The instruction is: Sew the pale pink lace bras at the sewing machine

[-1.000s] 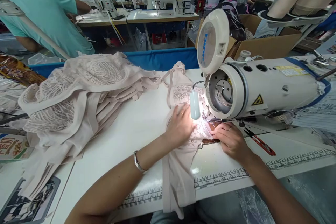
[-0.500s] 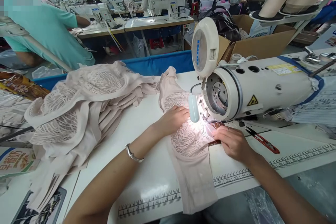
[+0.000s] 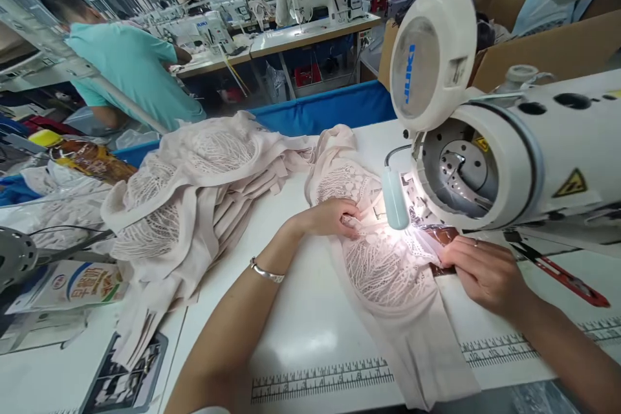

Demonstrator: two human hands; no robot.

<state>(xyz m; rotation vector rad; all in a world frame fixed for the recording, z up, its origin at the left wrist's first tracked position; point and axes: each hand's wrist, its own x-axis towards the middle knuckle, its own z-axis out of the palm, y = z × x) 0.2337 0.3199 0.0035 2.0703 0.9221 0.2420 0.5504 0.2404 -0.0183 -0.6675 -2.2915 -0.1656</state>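
Observation:
A beige lace garment piece [image 3: 388,272] lies on the white table under the head of a white sewing machine [image 3: 509,155]. My left hand [image 3: 334,217] rests on the garment's upper left part, fingers curled and pinching the fabric. My right hand [image 3: 485,272] sits to the right of the needle area, fingers closed on the garment's edge by the presser foot. A small lamp [image 3: 395,197] lights the lace brightly. A silver bracelet [image 3: 266,272] circles my left wrist.
A pile of beige lace garments [image 3: 194,194] covers the table's left. Red-handled snips [image 3: 557,272] lie right of the machine. A printed ruler [image 3: 339,378] runs along the front edge. A carton [image 3: 72,284] lies far left. A person in a teal shirt [image 3: 130,71] works behind.
The garment has slid toward me, more lace now showing in front of the needle. My left hand moved up onto the fabric and curled. The view has shifted closer and rightward.

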